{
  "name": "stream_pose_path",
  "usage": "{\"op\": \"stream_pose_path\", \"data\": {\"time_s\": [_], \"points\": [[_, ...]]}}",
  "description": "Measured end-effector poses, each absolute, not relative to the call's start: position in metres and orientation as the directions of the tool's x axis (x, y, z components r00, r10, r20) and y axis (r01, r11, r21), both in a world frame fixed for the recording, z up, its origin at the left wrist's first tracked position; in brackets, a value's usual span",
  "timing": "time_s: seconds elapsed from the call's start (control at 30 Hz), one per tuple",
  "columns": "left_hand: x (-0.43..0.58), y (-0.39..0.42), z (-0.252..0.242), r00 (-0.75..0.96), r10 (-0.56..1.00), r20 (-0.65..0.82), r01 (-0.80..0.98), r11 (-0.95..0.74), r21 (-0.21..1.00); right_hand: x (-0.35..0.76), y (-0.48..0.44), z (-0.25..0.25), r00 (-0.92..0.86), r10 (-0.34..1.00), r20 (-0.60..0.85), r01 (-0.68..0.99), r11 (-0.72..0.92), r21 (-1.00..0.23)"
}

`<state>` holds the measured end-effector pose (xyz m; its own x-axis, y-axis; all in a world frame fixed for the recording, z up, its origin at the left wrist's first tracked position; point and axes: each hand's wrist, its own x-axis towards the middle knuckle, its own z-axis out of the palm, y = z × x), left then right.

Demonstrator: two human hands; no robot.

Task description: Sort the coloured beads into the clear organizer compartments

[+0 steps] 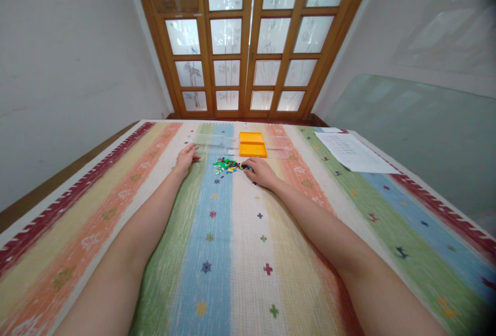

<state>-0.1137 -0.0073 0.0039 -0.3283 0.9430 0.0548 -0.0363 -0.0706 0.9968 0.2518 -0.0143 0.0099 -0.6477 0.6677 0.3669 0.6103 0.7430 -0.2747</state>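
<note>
A loose heap of small plastic pieces (225, 165), mostly green with some yellow, blue, white and dark ones, lies on the striped cloth. At the heap's right side is my right hand (261, 171), palm down. Its fingers curve over some dark pieces, thumb and forefinger apart; the fingertips are partly hidden. To the left of the heap, my left hand (187, 159) rests with its fingers loosely apart and holds nothing. Its fingertips are near the left end of a clear plastic sheet or tray (213, 144). Just behind the heap sits a yellow open case (253, 143) with two shallow halves.
The striped tablecloth (205, 294) covers the table. Printed white paper (354, 152) lies at the right, near the table's edge. Wood-framed glass doors (248, 41) stand beyond the table, with walls on both sides. A pale green glass panel (418, 124) leans at the right.
</note>
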Motion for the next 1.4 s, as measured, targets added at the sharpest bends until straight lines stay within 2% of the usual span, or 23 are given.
{"op": "stream_pose_path", "data": {"time_s": [0.3,0.6,1.1,1.17,1.27,1.4], "points": [[-0.118,-0.006,0.002,-0.28,0.959,0.037,-0.035,-0.049,0.998,0.252,-0.014,0.009,-0.643,0.669,0.373,0.612,0.742,-0.275],[-0.114,-0.008,0.004,-0.262,0.962,0.069,0.096,-0.045,0.994,0.252,-0.015,0.01,-0.645,0.667,0.374,0.614,0.743,-0.267],[-0.114,-0.006,0.0,-0.279,0.957,0.079,0.089,-0.057,0.994,0.251,-0.014,0.01,-0.645,0.666,0.375,0.616,0.744,-0.259],[-0.113,-0.005,-0.004,-0.284,0.951,0.123,0.14,-0.086,0.986,0.251,-0.015,0.01,-0.644,0.667,0.374,0.616,0.743,-0.264],[-0.108,-0.009,-0.005,-0.26,0.933,0.248,0.329,-0.156,0.931,0.251,-0.015,0.011,-0.643,0.67,0.371,0.615,0.74,-0.272],[-0.096,-0.02,0.0,-0.053,0.904,0.424,0.606,-0.309,0.733,0.251,-0.014,0.01,-0.643,0.669,0.373,0.613,0.741,-0.274]]}}
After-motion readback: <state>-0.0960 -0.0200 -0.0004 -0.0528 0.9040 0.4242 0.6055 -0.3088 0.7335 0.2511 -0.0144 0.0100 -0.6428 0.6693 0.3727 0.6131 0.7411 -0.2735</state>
